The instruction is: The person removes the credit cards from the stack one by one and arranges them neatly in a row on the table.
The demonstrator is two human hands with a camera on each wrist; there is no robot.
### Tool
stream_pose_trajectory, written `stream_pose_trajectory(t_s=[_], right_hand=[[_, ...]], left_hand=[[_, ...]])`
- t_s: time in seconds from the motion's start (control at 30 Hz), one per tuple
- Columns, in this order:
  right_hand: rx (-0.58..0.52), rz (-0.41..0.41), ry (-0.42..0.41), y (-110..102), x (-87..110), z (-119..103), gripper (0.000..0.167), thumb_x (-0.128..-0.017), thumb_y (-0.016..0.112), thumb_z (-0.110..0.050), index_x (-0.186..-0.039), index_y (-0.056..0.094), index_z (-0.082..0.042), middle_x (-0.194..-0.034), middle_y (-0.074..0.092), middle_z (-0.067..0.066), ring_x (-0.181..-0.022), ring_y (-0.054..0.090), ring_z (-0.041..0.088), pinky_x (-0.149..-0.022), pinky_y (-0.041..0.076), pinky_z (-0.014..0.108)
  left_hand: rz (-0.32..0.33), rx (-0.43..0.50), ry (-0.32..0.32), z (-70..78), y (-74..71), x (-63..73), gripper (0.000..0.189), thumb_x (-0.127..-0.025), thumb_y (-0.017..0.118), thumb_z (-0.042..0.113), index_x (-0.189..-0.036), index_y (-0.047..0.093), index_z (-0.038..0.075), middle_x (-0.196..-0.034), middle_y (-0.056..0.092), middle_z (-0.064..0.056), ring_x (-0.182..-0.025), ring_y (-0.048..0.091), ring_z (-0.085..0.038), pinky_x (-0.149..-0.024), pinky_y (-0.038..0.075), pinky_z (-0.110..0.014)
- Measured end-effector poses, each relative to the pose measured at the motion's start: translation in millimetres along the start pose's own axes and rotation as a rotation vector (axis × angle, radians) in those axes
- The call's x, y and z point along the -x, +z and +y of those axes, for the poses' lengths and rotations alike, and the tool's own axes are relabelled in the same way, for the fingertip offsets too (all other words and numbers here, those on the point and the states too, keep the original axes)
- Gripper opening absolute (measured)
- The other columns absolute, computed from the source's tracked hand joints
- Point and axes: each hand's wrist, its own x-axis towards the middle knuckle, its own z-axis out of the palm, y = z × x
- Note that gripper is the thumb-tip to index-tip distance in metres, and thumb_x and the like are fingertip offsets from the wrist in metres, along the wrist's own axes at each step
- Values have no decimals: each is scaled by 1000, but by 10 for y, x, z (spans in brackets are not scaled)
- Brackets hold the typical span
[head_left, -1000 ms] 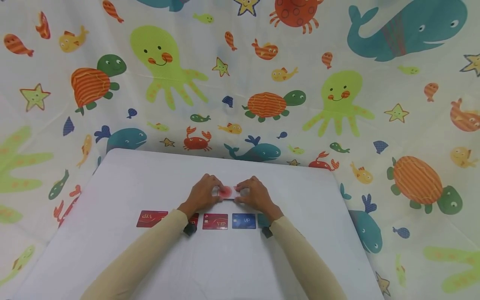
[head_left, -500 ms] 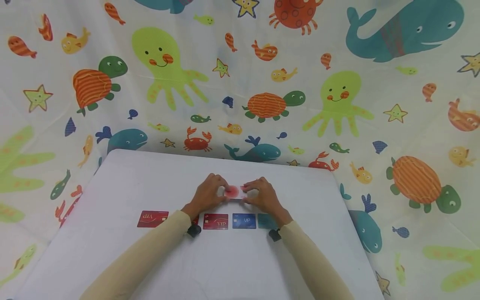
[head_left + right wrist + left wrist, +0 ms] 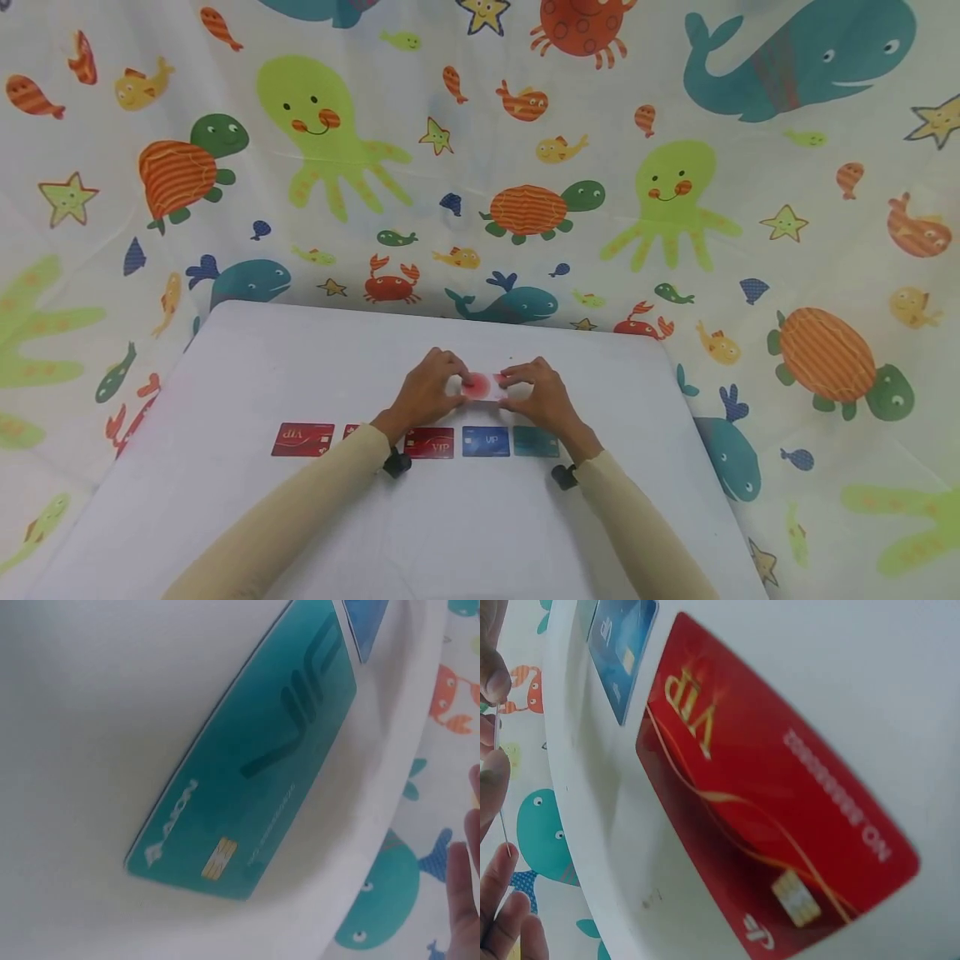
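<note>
Both hands hold a thin white card with a red round patch (image 3: 478, 387) above the table, towards its back. My left hand (image 3: 427, 390) pinches its left end between thumb and fingers. At its right end, my right hand (image 3: 546, 395) pinches it likewise. In the left wrist view the card (image 3: 502, 817) shows only as a thin edge among fingers (image 3: 493, 889). A few fingers (image 3: 459, 881) of the right hand show at the right wrist view's edge; the card is not visible there.
A row of VIP cards lies in front of the hands: a red card (image 3: 302, 439), another partly behind the left sleeve, a red one (image 3: 772, 780), a blue one (image 3: 486, 442) and a teal one (image 3: 247, 765). The white table (image 3: 300, 350) meets a sea-animal curtain (image 3: 450, 125) behind.
Both hands have shifted right a little with the white card between them. The cards in the row have stayed in place.
</note>
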Motion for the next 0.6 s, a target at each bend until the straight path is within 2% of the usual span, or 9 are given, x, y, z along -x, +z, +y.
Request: stream_pose_trajectory(t_s=[0.33, 0.6], right_hand=[[5, 9, 26, -117, 127, 46, 34, -83, 92, -40, -114, 84, -32, -125, 75, -14, -116, 59, 12, -103, 54, 49], [-26, 50, -23, -214, 261, 86, 36, -82, 93, -35, -116, 83, -29, -125, 77, -11, -113, 60, 14, -97, 54, 47]], left_hand=[[-2, 13, 49, 102, 45, -11, 29, -84, 91, 33, -111, 82, 25, -118, 72, 4, -111, 59, -13, -101, 60, -35], [-8, 42, 70, 208, 85, -19, 28, -84, 90, 35, -110, 82, 26, -118, 72, 6, -113, 60, -12, -102, 59, -35]])
